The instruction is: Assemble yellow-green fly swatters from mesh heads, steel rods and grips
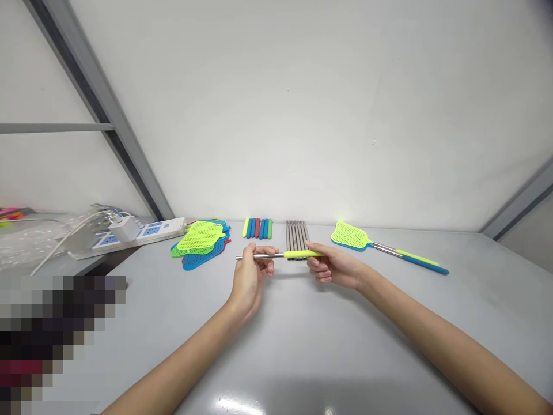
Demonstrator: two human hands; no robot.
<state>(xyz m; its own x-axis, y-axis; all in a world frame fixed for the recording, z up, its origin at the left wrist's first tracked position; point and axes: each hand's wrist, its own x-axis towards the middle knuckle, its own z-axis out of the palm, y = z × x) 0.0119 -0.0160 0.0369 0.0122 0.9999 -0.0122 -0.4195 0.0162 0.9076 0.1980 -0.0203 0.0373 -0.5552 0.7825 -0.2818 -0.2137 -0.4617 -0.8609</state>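
Between my hands, above the grey table, is a thin metal rod (276,256) with a yellow-green handle sleeve (298,253) on its right part. My left hand (253,276) grips the bare rod between thumb and fingers. Wrapped round the right end of the sleeve is my right hand (330,264). Behind them lies a row of several metal rods (296,233), partly covered by my right hand. To its left, several coloured sleeves (258,228) in yellow, blue, red and green lie side by side.
Several fly-swatter heads (203,239) are piled at left. Two fly swatters with handles (349,236), one yellow-green and one blue, lie overlapped at right. A power strip (149,233) with a plugged-in adapter and cable stands far left by clear plastic wrap (43,242). A wall closes the back.
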